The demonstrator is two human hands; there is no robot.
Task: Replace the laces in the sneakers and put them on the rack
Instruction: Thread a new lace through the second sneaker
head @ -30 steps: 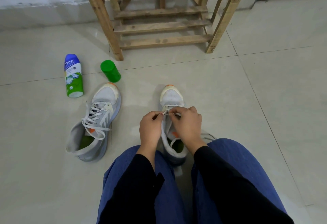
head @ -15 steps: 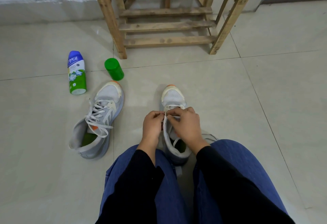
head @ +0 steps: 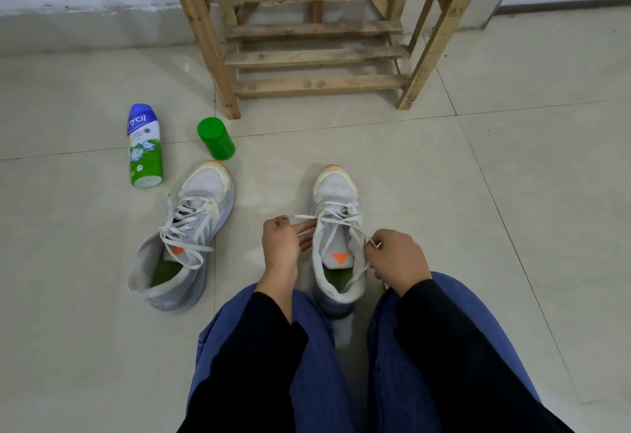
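Sneakers (head: 191, 234), two, sit on the floor (head: 461, 200) before the one wooden rack (head: 317, 84), with one bottle (head: 143, 149) and one green cap (head: 215, 138) nearer its left leg. The right hand (head: 396, 258) pinches the lace (head: 356, 238) of the half-laced sneaker (head: 336, 190); the left hand (head: 283, 244) has its fingers (head: 305, 227) nearly straight beside it, grip unclear.

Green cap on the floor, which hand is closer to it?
Left. The left hand is below and right of the green cap, just left of the sneaker. The right hand is across that sneaker, pinching its lace, farther away.
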